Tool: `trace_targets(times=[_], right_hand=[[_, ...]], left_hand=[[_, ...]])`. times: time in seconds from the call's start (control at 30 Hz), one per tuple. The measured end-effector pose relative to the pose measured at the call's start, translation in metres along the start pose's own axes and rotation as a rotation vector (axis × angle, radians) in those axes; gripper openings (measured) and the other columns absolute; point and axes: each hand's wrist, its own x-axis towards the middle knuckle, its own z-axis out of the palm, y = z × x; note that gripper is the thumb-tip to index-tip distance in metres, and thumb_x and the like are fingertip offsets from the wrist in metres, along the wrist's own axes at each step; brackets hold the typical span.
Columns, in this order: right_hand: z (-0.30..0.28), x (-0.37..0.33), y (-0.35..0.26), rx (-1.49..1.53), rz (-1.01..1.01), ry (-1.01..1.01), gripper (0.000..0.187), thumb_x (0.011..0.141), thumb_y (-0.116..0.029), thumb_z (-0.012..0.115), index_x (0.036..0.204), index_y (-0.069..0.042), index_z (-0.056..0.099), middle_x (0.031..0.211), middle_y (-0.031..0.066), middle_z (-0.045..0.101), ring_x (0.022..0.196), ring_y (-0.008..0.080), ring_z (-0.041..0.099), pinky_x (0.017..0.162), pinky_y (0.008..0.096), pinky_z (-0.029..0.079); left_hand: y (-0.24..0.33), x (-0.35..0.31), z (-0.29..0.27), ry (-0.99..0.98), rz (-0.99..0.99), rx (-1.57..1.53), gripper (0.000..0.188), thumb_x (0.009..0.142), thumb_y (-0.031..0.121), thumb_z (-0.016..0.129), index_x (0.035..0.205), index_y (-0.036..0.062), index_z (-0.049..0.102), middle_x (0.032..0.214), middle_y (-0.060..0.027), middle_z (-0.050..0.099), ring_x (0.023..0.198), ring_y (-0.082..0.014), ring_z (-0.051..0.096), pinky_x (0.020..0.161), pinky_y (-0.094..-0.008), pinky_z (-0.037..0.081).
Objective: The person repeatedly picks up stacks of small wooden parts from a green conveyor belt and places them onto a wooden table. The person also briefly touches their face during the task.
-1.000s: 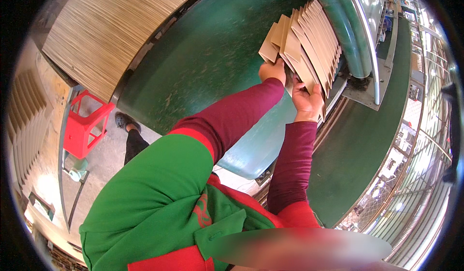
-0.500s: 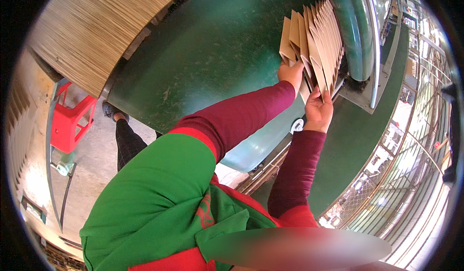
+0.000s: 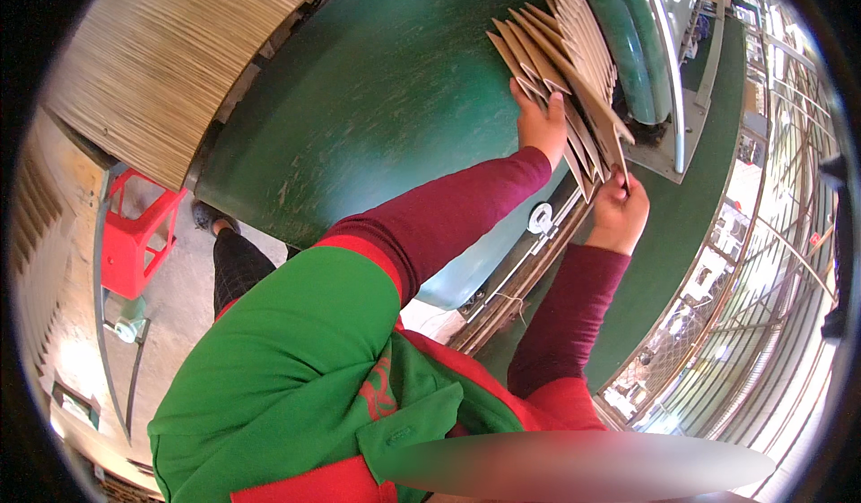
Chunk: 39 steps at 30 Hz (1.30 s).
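Folded cardboard pieces (image 3: 585, 91), tan and narrow with V-shaped ends, are standing in an overlapping, fanned row at the upper right of the frame, over a green surface (image 3: 359, 135) and beside a green roller (image 3: 628, 46). The left hand (image 3: 542, 126) is clasping the row's left side between thumb and fingers, while the right hand (image 3: 621, 212) is pinching a lower end. Stacked brown sheets (image 3: 170, 64) are filling the upper left.
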Motion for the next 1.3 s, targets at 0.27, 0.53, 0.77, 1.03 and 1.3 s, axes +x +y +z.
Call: trace_targets(times=[0.27,0.53,0.77,1.03,1.3], right_hand=[[-0.090,-0.087,-0.003,0.014,0.015,0.150,0.016,0.083,-0.010,0.050,0.097,-0.002,0.055,0.089,0.0086,0.065,0.065,0.0159,0.064,0.033,0.0196,0.036],[-0.143,-0.170,0.034,0.095,0.025,0.237,0.016,0.084,-0.012,0.051,0.097,-0.004,0.055,0.086,0.0060,0.065,0.064,0.0158,0.064,0.036,0.0214,0.038],[-0.156,-0.233,0.056,0.156,-0.078,0.299,0.028,0.081,-0.012,0.053,0.107,-0.003,0.054,0.087,0.0086,0.066,0.065,0.0155,0.065,0.032,0.0196,0.038],[-0.265,-0.437,0.074,0.115,-0.289,0.777,0.008,0.072,-0.011,0.055,0.074,-0.005,0.060,0.079,0.0079,0.065,0.072,0.0215,0.063,0.071,0.0336,0.054],[-0.241,-0.432,0.141,0.001,-0.333,1.007,0.016,0.074,0.001,0.059,0.090,0.001,0.060,0.088,0.0095,0.062,0.079,0.0199,0.062,0.073,0.0310,0.052]], left_hand=[[0.004,0.019,-0.031,-0.136,-0.373,-0.402,0.074,0.085,0.035,0.064,0.140,0.0050,0.026,0.127,-0.0181,0.052,0.110,-0.0342,0.055,0.097,-0.0445,0.041],[0.021,0.036,-0.052,-0.184,-0.402,-0.196,0.062,0.072,0.033,0.079,0.119,0.0056,0.051,0.102,-0.0132,0.064,0.080,-0.0266,0.066,0.062,-0.0452,0.055],[0.024,0.043,-0.041,-0.041,-0.353,0.026,0.051,0.070,0.011,0.074,0.110,-0.0131,0.053,0.101,-0.0206,0.064,0.084,-0.0304,0.065,0.074,-0.0426,0.054],[0.017,0.068,-0.063,-0.257,-0.511,-0.043,0.044,0.078,0.011,0.067,0.115,-0.0061,0.050,0.100,-0.0188,0.064,0.079,-0.0347,0.067,0.063,-0.0499,0.058],[0.029,0.043,-0.085,-0.321,-0.526,0.054,0.046,0.082,0.020,0.066,0.116,-0.0060,0.050,0.102,-0.0184,0.063,0.081,-0.0344,0.067,0.065,-0.0487,0.058]])
